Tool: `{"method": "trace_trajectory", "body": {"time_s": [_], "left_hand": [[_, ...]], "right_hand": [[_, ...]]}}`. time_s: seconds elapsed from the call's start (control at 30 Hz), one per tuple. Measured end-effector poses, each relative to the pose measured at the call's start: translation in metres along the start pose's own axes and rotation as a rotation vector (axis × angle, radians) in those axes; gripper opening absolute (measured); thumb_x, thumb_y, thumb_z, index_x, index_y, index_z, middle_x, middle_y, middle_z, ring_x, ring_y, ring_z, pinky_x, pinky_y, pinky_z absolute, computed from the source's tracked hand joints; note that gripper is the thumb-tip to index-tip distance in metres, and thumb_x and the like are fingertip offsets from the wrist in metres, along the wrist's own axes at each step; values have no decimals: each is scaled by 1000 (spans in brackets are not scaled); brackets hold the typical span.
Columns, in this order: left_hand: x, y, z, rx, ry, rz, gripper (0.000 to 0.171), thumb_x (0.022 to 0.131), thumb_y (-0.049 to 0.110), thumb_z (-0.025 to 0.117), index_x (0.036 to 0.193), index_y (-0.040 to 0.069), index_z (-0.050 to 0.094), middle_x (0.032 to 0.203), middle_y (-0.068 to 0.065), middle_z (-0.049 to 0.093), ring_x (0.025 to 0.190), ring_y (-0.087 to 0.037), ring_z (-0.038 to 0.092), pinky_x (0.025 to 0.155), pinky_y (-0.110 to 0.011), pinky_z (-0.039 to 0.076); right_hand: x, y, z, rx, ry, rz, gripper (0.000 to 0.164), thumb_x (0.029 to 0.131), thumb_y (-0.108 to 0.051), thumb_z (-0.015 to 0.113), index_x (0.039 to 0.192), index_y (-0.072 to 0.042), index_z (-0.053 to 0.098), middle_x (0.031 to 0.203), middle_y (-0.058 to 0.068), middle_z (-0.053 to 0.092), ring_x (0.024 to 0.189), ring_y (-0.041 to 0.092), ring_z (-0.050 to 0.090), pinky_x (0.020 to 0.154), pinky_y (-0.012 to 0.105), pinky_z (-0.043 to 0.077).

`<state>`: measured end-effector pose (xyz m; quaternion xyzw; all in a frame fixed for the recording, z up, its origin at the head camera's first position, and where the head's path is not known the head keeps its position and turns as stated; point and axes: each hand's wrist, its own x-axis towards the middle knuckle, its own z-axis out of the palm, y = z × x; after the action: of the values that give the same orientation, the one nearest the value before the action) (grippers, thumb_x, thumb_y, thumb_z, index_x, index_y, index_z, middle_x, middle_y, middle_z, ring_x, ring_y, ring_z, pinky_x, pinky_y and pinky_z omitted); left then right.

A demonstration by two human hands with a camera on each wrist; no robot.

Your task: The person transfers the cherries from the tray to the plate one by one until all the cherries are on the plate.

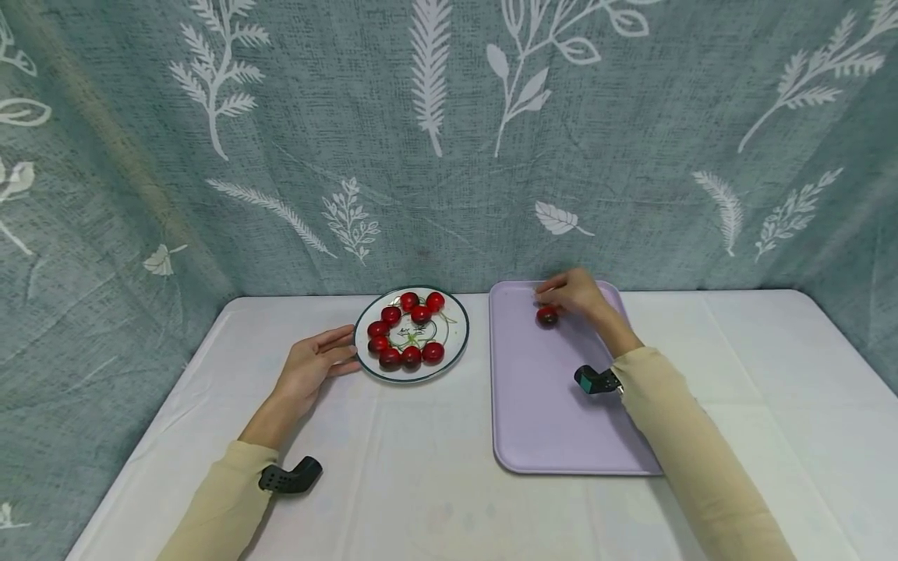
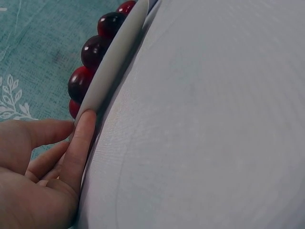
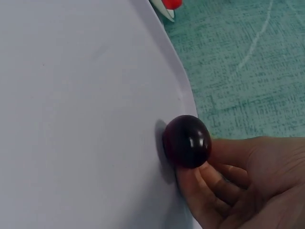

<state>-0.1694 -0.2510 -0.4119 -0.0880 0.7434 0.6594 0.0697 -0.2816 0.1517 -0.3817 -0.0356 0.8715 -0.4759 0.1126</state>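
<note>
On the left of the table, a white plate point(image 1: 456, 343) with a dark rim bears several red cherries point(image 1: 411, 358), some with green stems. My left hand point(image 1: 309, 370) touches the plate's left edge with fairly straight, spread fingers. In the left wrist view, the fingertips meet the rim and outer side of the plate point(image 2: 116, 62). At the far end of a lilac tray point(image 1: 540, 413), my right hand point(image 1: 571, 292) pinches a dark red cherry point(image 3: 187, 141) with thumb and fingers. The cherry is at the tray surface, its stem mostly hidden by the fingers.
A white cloth point(image 1: 421, 483) covers the table. Behind it hangs a green curtain point(image 1: 449, 210) with white leaf prints, close to the far edges of plate and tray. A strip of tablecloth separates plate and tray. Black wrist cameras point(image 1: 291, 475) jut from both sleeves.
</note>
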Motion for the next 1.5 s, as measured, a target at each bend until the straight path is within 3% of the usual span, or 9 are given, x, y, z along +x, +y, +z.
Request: {"method": "trace_trajectory", "body": {"time_s": [0.23,0.47,0.87,1.0,1.17,1.37,1.5], "left_hand": [[0,-1,1,2,3,0,52,97,-3,52,147,-5,37,145,-27,42,90,-4,67,85,-25,60],[-2,3,2,1,-1,-1,52,97,-4,52,147,-6,37,145,-27,42,89,-4,67,85,-25,60],[-1,2,4,41,20,-7,52,98,-1,53,147,-3,38,145,-25,43,92,-6,67,85,-25,59],[-1,1,3,43,23,-8,53,98,0,54,148,-3,38,145,-25,43,93,-6,67,85,-25,59],[-1,2,3,43,22,-7,53,98,0,54,148,-3,38,145,-25,44,93,-6,67,85,-24,59],[-1,2,3,41,24,-12,53,98,0,54,148,-2,38,145,-25,43,94,-6,67,85,-24,59],[-1,2,3,31,14,-4,52,98,-1,54,148,-3,38,145,-26,43,94,-7,67,86,-25,59]], "right_hand": [[-4,-3,-2,-22,-2,-20,29,92,-7,67,114,11,68,104,23,71,62,1,62,63,16,57],[-8,-11,-2,112,-26,-27,32,93,0,62,122,14,61,113,30,64,74,10,70,83,33,62],[-12,-22,0,165,-104,-36,33,93,-2,64,123,12,61,112,27,65,80,14,71,92,45,58],[-11,-24,4,271,-141,-8,36,94,-1,62,127,13,58,117,28,63,78,9,70,90,36,59],[-10,-25,11,485,-190,-15,41,95,6,57,133,18,48,130,36,52,79,10,71,84,26,61],[-10,-25,25,691,-206,23,45,97,7,52,140,16,40,139,37,42,80,11,71,86,25,59],[-11,-28,37,751,-201,51,49,97,6,52,143,14,36,136,34,48,80,10,71,89,26,59]]}}
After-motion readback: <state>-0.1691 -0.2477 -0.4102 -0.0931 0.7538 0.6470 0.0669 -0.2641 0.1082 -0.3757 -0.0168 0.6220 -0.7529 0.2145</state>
